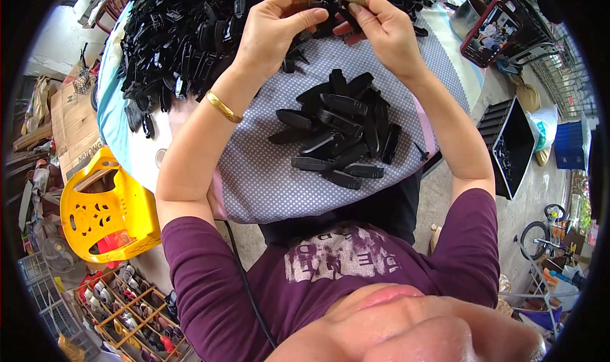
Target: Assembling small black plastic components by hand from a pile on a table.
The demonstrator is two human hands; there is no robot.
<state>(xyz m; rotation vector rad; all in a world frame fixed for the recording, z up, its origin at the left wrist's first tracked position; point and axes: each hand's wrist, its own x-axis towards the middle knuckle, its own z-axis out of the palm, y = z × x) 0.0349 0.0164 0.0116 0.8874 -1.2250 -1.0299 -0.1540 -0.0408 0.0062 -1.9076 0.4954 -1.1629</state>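
Observation:
My left hand (270, 36) and my right hand (389, 36) are raised over the far side of the table, close together, thumbs and forefingers bent inward. Tan wraps cover both forefinger tips. A small black plastic piece (340, 3) shows at my right fingertips; its kind is unclear. Whatever lies between my left thumb and forefinger blends into the black parts behind. Nearer me, a small pile of long, narrow black plastic pieces (343, 122), shaped like hair clips, lies on the dotted grey cloth (254, 187). Beyond my hands spreads a large heap of similar black parts (190, 41).
A yellow plastic chair (109, 212) stands left of the table. To the right are a black crate (508, 147) holding small dark parts, a phone or tablet in a dark red case (490, 33), and a blue bin (570, 146). Shoes fill a wooden rack (133, 317) at lower left.

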